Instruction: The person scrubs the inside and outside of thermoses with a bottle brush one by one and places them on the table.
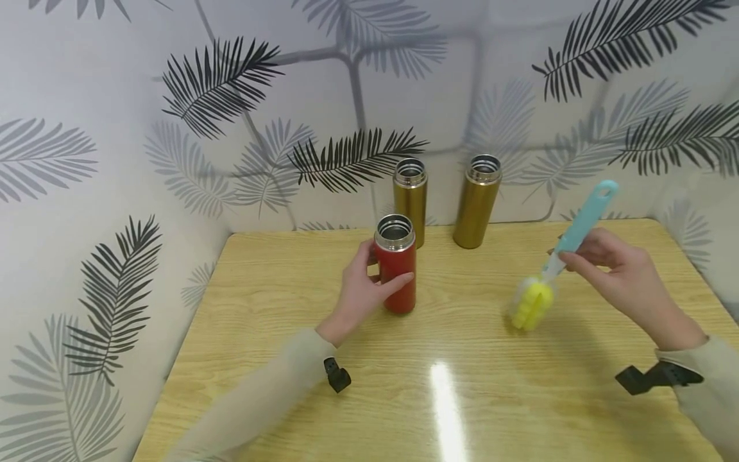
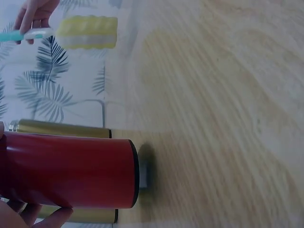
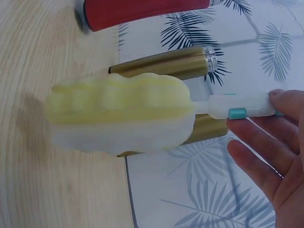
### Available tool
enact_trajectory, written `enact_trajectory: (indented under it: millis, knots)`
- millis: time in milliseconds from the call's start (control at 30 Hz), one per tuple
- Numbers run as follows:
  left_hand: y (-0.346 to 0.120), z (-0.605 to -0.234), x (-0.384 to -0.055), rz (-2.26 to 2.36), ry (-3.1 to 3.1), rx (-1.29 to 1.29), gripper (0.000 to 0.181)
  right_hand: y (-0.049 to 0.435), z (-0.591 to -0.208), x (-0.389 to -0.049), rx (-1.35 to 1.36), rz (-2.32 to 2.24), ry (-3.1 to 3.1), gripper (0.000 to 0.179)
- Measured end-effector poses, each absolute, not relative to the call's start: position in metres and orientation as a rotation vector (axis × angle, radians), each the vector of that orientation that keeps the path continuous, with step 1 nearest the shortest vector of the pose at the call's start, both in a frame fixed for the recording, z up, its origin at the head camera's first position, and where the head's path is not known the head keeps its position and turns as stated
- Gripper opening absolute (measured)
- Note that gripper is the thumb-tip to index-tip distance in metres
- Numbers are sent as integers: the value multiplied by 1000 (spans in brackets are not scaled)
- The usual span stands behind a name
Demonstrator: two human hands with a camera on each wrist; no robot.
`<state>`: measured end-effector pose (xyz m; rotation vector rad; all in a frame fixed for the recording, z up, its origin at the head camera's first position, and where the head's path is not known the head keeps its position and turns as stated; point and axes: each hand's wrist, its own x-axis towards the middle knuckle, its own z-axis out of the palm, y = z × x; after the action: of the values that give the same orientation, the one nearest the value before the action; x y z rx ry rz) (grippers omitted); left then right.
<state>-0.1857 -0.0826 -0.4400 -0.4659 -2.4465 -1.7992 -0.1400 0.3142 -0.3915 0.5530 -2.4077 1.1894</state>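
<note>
My left hand [image 1: 362, 292] grips an open-topped red vacuum flask [image 1: 398, 260] round its side and holds it upright, with the thumb across the front. In the left wrist view the flask's dark base [image 2: 135, 173] is at or just above the table; I cannot tell which. Out to the right, my right hand [image 1: 632, 282] pinches the light blue handle [image 1: 586, 215] of a bottle brush between thumb and fingers. Its yellow and white sponge head [image 3: 118, 102] points down and to the left, held above the table. The brush is apart from the red flask.
Two gold flasks without lids stand at the back by the wall: one gold flask [image 1: 417, 202] right behind the red one, the other gold flask [image 1: 476, 212] further right. The wooden table [image 1: 277, 282] meets a leaf-patterned wall [image 1: 115, 212] at the back and left.
</note>
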Motion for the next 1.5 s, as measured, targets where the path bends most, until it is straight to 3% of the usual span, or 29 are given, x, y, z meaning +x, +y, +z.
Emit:
enact_trajectory:
  millis: [400,700,900,1267,1500]
  knots:
    - [-59,-453,-172,-1796,-2406,-589,70,312,-378,-142,615,1212,-2333,25]
    - [-51,-456,-171,-1847,-2423,-579,70,307,-357,-146,517,1241,-2395,20]
    - [-48,-456,-172,-1841,-2425,-605,71,299,-334,-153,505,1288,-2348,27]
    - [-51,-455,-171,-1829,-2463,-591,73,273,-293,-165,711,1608,-1953,18]
    - [-51,-459,-173,-1845,-2467,-606,73,261,-275,-174,746,1686,-1749,29]
